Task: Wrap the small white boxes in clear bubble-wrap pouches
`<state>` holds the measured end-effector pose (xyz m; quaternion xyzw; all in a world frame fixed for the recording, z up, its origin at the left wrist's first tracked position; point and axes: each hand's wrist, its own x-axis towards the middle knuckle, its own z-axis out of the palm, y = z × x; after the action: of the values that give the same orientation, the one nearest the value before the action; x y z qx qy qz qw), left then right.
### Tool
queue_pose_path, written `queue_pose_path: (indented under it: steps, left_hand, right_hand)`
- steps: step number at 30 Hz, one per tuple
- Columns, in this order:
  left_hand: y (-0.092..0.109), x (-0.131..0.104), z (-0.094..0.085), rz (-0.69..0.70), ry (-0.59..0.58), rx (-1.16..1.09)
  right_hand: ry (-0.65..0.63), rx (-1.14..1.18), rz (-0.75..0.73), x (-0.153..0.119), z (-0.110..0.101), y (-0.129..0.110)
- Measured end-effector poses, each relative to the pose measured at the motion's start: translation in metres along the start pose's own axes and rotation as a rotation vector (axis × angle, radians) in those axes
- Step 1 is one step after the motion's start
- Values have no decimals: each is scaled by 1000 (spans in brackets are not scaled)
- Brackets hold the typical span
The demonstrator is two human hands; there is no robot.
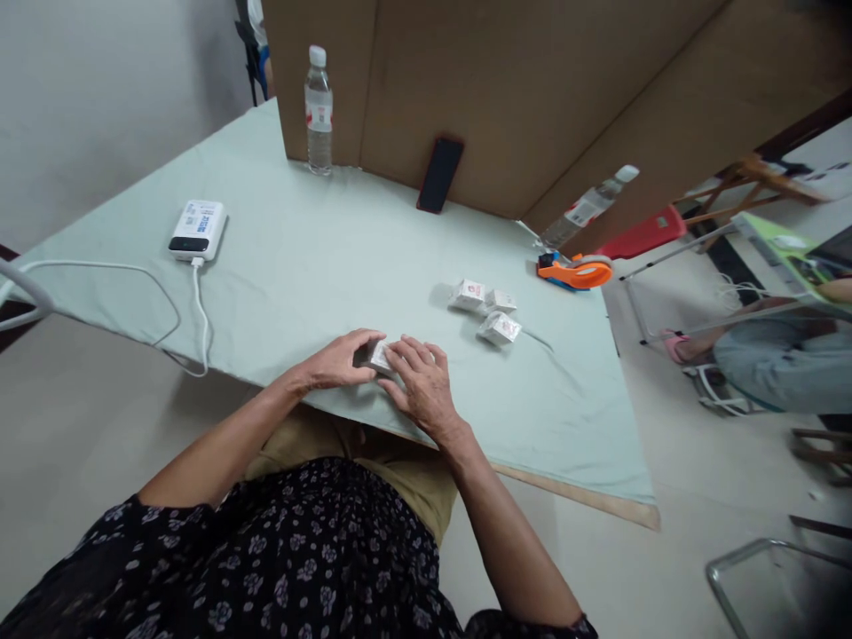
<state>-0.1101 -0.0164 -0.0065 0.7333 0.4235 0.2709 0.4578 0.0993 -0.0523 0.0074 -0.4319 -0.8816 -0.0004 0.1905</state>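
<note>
Near the front edge of the cloth-covered table, a small white box (382, 355) lies between my two hands, partly hidden by fingers. My left hand (338, 360) grips its left side between thumb and fingers. Over the right part of the box, my right hand (422, 382) has its fingers curved across the top and its thumb at the near side. To the right of my hands, three small white boxes sit close together: one (469, 294) at the left, one (500, 302) behind, and one (500, 328) nearer to me.
A white power bank (199, 229) with a cable lies at the left. Bottles (319, 115) (589, 209) and a phone (440, 175) stand by the cardboard panel (466, 80). An orange tape dispenser (576, 271) is at the right. Beyond the table, a person's leg (765, 355) shows.
</note>
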Motion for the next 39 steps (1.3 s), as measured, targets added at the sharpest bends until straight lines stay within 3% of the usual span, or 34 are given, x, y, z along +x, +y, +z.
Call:
queue_pose_path:
  steps: [3, 6, 11, 14, 20, 31, 39]
  left_hand:
    - [0, 1, -2, 44, 49, 156]
    - [-1, 4, -1, 37, 70, 175]
    - [2, 4, -2, 22, 74, 110]
    - [3, 3, -1, 21, 76, 90]
    - [-1, 2, 4, 31, 99, 50]
    - [-3, 3, 9, -14, 137, 39]
    - [7, 3, 9, -22, 119, 73]
  right_hand:
    - [-19, -41, 7, 5, 5, 0]
    - [6, 11, 21, 5, 8, 0]
    - [271, 169, 218, -17, 13, -1]
    - [271, 218, 286, -24, 16, 1]
    - [149, 264, 268, -9, 16, 4]
    - [174, 200, 206, 11, 20, 11]
    - [300, 176, 74, 28, 18, 15]
